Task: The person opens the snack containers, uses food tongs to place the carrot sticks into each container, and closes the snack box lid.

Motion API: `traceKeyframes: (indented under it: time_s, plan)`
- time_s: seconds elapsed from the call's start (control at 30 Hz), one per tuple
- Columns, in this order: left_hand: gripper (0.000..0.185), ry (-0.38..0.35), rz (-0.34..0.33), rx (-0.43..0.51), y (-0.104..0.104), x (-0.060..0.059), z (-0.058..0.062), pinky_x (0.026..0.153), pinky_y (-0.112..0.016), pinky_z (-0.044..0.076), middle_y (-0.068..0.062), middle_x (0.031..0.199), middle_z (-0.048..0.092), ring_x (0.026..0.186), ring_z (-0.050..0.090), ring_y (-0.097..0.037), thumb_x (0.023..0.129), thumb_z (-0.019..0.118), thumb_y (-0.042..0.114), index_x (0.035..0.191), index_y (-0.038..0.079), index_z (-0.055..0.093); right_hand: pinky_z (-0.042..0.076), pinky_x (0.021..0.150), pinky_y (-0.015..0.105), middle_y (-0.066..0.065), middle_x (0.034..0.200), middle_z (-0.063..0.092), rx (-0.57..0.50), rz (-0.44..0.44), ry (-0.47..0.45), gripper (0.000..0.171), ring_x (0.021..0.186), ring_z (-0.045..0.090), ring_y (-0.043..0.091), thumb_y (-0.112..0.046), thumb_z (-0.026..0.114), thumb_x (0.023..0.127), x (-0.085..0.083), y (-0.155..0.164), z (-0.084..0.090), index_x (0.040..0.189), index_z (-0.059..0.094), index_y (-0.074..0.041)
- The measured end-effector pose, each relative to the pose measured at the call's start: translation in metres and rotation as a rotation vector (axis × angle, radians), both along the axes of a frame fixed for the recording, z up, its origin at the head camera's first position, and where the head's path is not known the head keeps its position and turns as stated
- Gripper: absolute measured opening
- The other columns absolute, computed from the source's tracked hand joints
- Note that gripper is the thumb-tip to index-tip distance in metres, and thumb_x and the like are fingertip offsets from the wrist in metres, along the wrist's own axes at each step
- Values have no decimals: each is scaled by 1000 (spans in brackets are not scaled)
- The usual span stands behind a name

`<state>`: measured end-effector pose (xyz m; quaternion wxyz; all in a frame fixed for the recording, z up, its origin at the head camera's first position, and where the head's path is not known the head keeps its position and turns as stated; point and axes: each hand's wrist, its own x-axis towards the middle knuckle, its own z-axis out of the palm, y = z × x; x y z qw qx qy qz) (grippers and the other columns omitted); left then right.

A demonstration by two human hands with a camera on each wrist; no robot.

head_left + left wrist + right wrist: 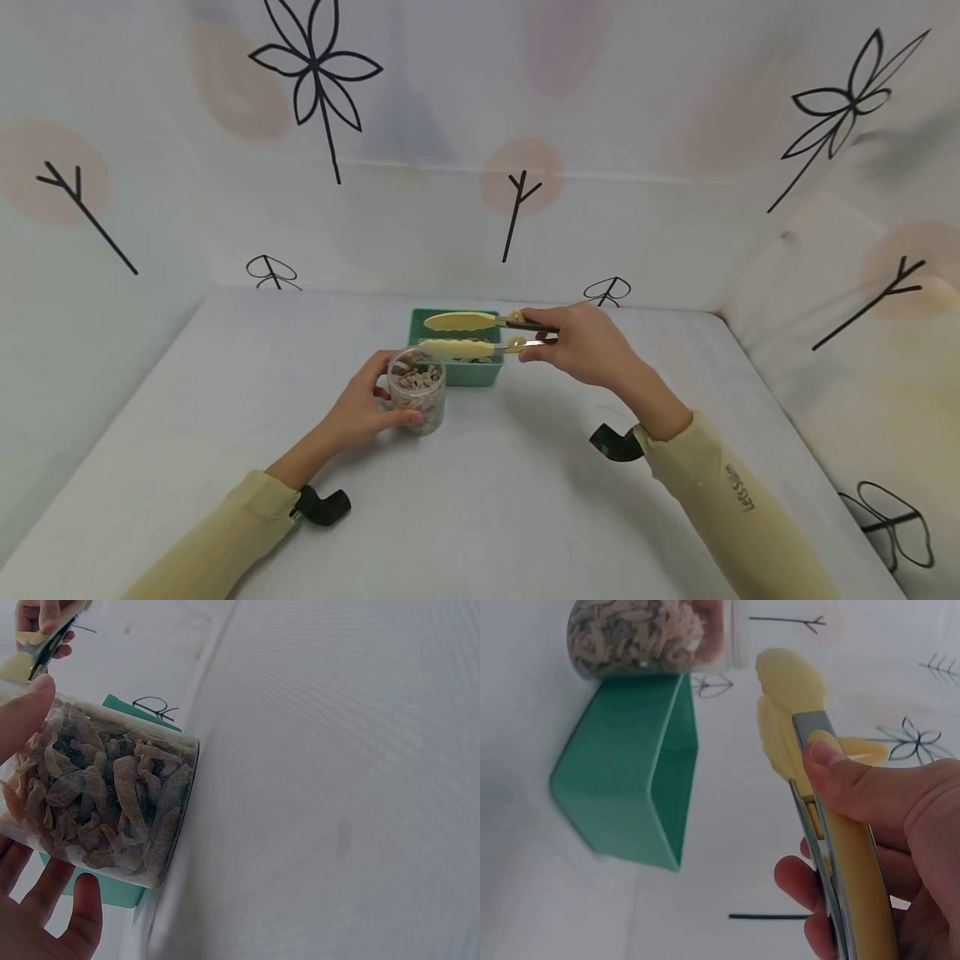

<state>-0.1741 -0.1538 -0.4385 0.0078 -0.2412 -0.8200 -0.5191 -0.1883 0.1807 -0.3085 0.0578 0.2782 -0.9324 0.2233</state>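
My left hand (360, 408) grips a clear round jar (429, 414) from its left side, thumb at the front and fingers behind. Brownish dried strips (112, 795) fill much of the jar, whose top is uncovered. My right hand (588, 343) holds a pair of yellow-tipped tongs (461, 322) by their handles, with the two tips apart and nothing between them. The tongs reach left over a green rectangular box (468, 377), the nearer tip close by the jar's rim. Some of the same kind of strips (476, 360) show inside the box, partly hidden by the tongs.
Everything stands on a white-covered table (480, 508). Behind and beside it hangs a pale cloth (420, 217) with black leaf and twig drawings. Black wrist devices (322, 506) sit at both sleeve cuffs.
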Motion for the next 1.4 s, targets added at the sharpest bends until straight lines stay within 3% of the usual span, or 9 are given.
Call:
traceKeyframes:
  time_s: [0.27,0.53,0.77,0.9,1.13,1.4]
  plan:
    - [79,10,-8,-1,2,1,1,81,-44,49,-4,132,54,115,50,-23,76,89,20,141,16,45,45,56,30,6,94,74,66,-85,-41,64,67,60,12,-28,85,80,-13,13,-14,135,63,-6]
    - [79,14,-11,-4,0,2,0,81,-43,49,-3,131,55,115,51,-22,76,89,19,141,16,45,46,56,33,0,84,71,313,-112,20,68,72,62,15,-37,84,81,-29,6,-16,140,59,-16]
    - [82,0,-9,0,0,0,-2,82,-47,49,-8,134,54,117,50,-25,76,89,13,144,12,43,49,56,35,5,113,71,562,-90,-18,75,87,66,24,-40,85,79,-38,-25,-5,144,55,-17]
    - [83,-8,-5,-7,3,2,2,81,-52,48,-16,135,53,118,49,-30,75,87,7,145,4,42,51,60,38,6,111,70,663,-78,-57,71,84,64,25,-40,85,79,-39,-42,-4,140,57,-14]
    - [75,-21,-16,-5,9,18,33,82,-52,48,-21,130,54,114,51,-29,77,85,3,139,-2,44,54,67,41,7,105,67,664,-101,-120,54,80,62,24,-34,84,81,-36,-59,1,125,65,-7]
    - [75,-14,-13,-5,9,19,34,83,-53,48,-20,130,54,115,51,-29,77,85,4,140,-1,44,53,68,38,5,101,68,607,-69,-134,43,81,63,22,-28,84,82,-37,-61,2,117,70,-8]
